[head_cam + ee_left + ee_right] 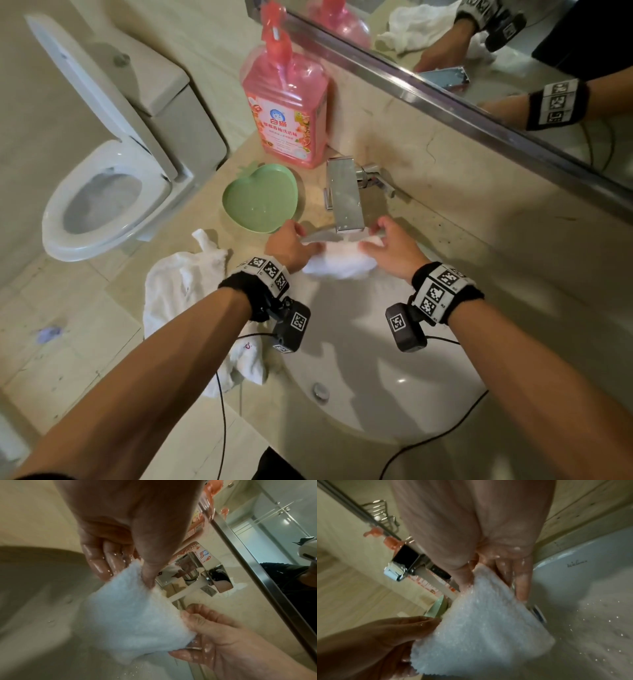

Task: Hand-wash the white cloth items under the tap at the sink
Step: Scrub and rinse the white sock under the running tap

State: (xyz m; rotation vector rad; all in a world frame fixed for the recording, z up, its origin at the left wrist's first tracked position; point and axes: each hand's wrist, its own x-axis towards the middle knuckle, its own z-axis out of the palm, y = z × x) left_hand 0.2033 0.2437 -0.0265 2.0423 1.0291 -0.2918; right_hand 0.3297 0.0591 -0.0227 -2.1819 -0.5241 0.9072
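Observation:
A wet white cloth hangs stretched between both hands under the chrome tap, over the white sink. Water runs from the spout onto it. My left hand pinches the cloth's left edge between thumb and fingers, seen close in the left wrist view on the cloth. My right hand pinches the right edge, its wet fingers along the cloth. More white cloth items lie in a heap on the counter left of the sink, partly behind my left forearm.
A pink detergent pump bottle stands behind the tap, a green heart-shaped dish beside it. The mirror runs along the back wall. A toilet with raised lid sits left. Wrist-camera cables hang over the sink's front.

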